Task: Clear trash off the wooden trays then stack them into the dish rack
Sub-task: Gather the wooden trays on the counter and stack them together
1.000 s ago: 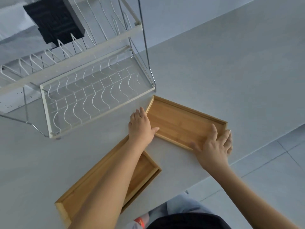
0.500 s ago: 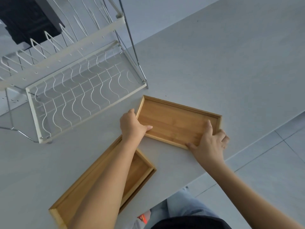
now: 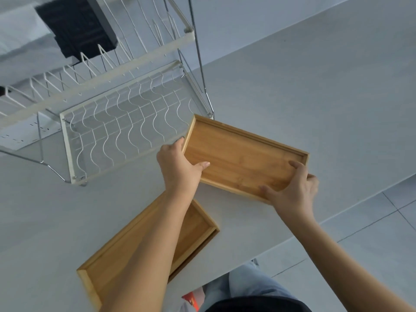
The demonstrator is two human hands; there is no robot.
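A small wooden tray is held between both hands, just in front of the white wire dish rack. My left hand grips its left short end, thumb lying inside the tray. My right hand holds its near right corner, thumb and index finger inside. The tray's far left corner sits by the rack's front right post. A second, longer wooden tray lies flat on the table under my left forearm, which hides its middle. No trash shows on either tray.
The grey table stretches to the right and ends at a near edge, with tiled floor beyond. A black block shows behind the rack's upper tier. My legs appear at the bottom of the view.
Both hands have closed on the small tray and moved it up and toward the rack's front right corner. The long tray has stayed put.
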